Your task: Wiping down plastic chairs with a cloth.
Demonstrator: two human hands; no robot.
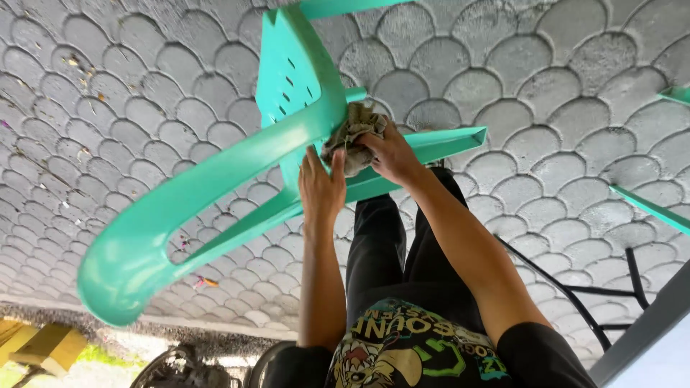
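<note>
A turquoise moulded plastic chair [215, 179] is tipped on its side and fills the middle and left of the frame, its long curved armrest sweeping from the lower left up toward the centre. Its slotted panel stands in the upper middle, and one leg runs off to the right of centre.

The person's left hand [320, 188] is laid flat against the chair frame just below the centre, fingers [310, 165] stretched upward and spread along the plastic, steadying it rather than closing round it. Just beside it, to the upper right, the right hand [388, 152] is clenched on a crumpled grey-brown cloth rag [351, 136], pressing it against the chair where the armrest meets the seat. The rag bulges out from under the fingers and touches both the plastic and the tip of the left thumb.

Both bare forearms come up from the bottom of the frame, over black trousers and a black printed shirt [410, 345] at the lower middle.

Under everything lies a grey concrete pavement stamped with a fish-scale pattern [546, 115], littered with small bits at the upper left. More turquoise plastic edges show at the right border. A black metal wire frame [575, 291] rests on the pavement at the lower right, and yellow wooden blocks [36, 345] sit in the lower left corner, well apart from the hands.
</note>
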